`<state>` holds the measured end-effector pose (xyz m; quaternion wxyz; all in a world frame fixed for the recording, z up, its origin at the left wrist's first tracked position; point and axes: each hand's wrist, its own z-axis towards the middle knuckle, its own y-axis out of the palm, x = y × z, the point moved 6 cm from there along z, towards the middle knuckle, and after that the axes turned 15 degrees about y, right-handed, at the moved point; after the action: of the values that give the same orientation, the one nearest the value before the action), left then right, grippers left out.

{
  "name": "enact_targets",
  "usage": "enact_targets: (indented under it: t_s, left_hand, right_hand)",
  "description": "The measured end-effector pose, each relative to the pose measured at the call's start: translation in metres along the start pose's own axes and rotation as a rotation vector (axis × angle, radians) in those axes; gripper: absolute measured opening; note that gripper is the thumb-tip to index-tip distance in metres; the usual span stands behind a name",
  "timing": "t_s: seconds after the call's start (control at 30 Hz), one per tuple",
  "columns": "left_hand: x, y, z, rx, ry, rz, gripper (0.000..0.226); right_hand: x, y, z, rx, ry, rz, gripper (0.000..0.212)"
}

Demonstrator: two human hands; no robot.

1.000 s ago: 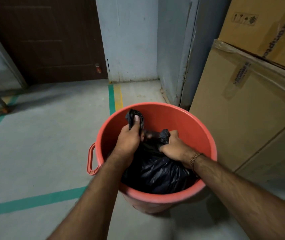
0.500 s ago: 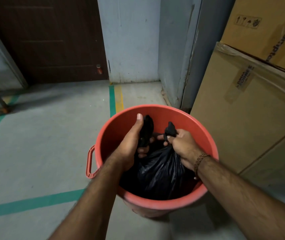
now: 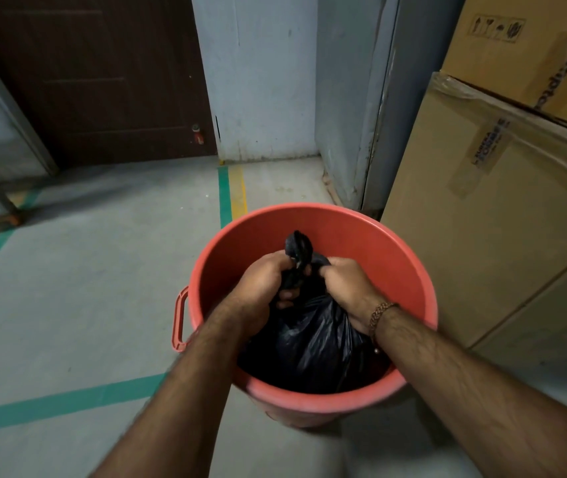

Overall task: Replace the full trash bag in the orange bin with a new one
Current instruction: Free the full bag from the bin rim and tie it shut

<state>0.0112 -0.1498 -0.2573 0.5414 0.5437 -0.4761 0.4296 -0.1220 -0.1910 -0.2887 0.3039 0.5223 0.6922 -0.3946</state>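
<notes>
Black trash bag gripped at its neck inside the orange bin

The round orange bin (image 3: 371, 243), with a loop handle on its side, is stood on the grey floor just beside stacked cardboard boxes (image 3: 488, 215). Inside the bin a glossy, crinkled black trash bag (image 3: 313, 343) is seen, its gathered neck twisted upward. The neck is clenched by the left hand (image 3: 261, 284) and the right hand (image 3: 347, 284), fists nearly touching.

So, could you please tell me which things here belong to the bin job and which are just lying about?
Job: orange bin; black trash bag; left hand and right hand, both gripping the bag's gathered top.

Lying about: cardboard boxes; brown door; green floor tape.
</notes>
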Motion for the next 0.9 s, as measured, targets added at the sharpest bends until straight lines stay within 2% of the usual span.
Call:
enact_targets:
  t_s: [0.07,0.23,0.37,0.43,0.53,0.67,0.77,0.83,0.9]
  left_hand:
    - [0.003,-0.001,0.0,0.009,0.033,0.018,0.023]
    - [0.004,0.0,-0.001,-0.033,0.068,0.051,0.038]
    - [0.0,0.001,-0.001,-0.123,0.063,0.103,0.033]
    - [0.0,0.002,-0.002,-0.148,0.061,0.136,0.028]
    - [0.0,0.003,-0.003,-0.165,0.075,0.174,0.024]
    - [-0.001,0.001,-0.003,-0.139,0.087,0.238,0.026]
    - [-0.005,-0.002,-0.003,-0.1,0.078,0.282,0.024]
    - [-0.005,-0.003,-0.002,-0.089,0.098,0.294,0.019]
    - [-0.003,-0.002,-0.001,-0.07,0.125,0.287,0.011]
  right_hand:
    - [0.0,0.001,0.002,-0.033,0.061,0.067,0.044]
    - [-0.009,0.0,-0.012,-0.064,0.023,0.184,0.023]
    - [-0.004,-0.006,-0.007,0.003,0.043,0.24,0.027]
    - [-0.005,-0.002,-0.011,-0.083,0.03,0.23,0.027]
    - [-0.007,0.001,-0.02,-0.188,0.007,0.24,0.013]
    - [-0.002,0.004,-0.017,-0.382,0.085,0.227,0.022]
    - [-0.004,0.004,-0.023,-0.519,0.122,0.18,0.038]
    - [-0.004,0.002,-0.028,-0.528,0.118,0.153,0.039]
    - [-0.003,0.001,-0.027,-0.488,0.117,0.225,0.038]
